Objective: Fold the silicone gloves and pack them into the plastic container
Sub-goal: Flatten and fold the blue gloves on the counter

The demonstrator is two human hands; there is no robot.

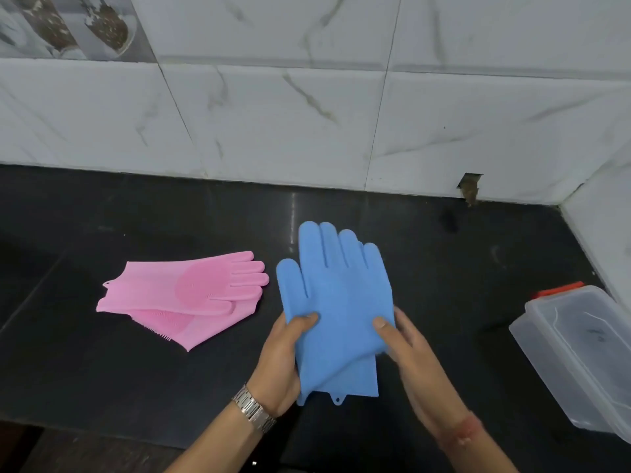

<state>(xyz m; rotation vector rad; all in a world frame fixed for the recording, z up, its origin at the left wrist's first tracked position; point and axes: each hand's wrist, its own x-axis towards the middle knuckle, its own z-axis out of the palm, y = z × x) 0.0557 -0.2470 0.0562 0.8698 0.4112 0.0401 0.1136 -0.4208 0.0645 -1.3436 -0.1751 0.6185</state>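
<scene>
Both hands gripping a blue silicone glove [336, 295] over the middle of the dark polished stone worktop [136, 387], toward its near edge. Left hand [283, 363] closed on the glove's left side at the palm, thumb pressed on top, fingers [290, 394] tucked under and largely hidden. Right hand [406, 343] closed on the glove's right side, thumb on top, fingers beneath the silicone and slightly blurred. Glove fingertips pointing toward the far edge of the worktop, cuff toward the near edge, with a small hanging tab at the cuff hem. A second layer of blue showing under the cuff on the right side; whether a fold or a second glove, cannot tell. Metal link wristwatch [254, 413] on the left wrist; reddish band [466, 431] on the right wrist. Pair of pink silicone gloves [184, 295] lying flat on the worktop toward the left edge, one overlapping the other, bristled palms facing up, fingertips pointing toward the blue glove, just apart from it. Clear rectangular plastic container [580, 353] with an orange clip at its far end, resting at the right edge of the worktop, well apart from the gloves; contents not discernible. White marble-veined wall tiles [307, 124] rising along the far edge, with a chipped notch [469, 187] low near the far right corner.
</scene>
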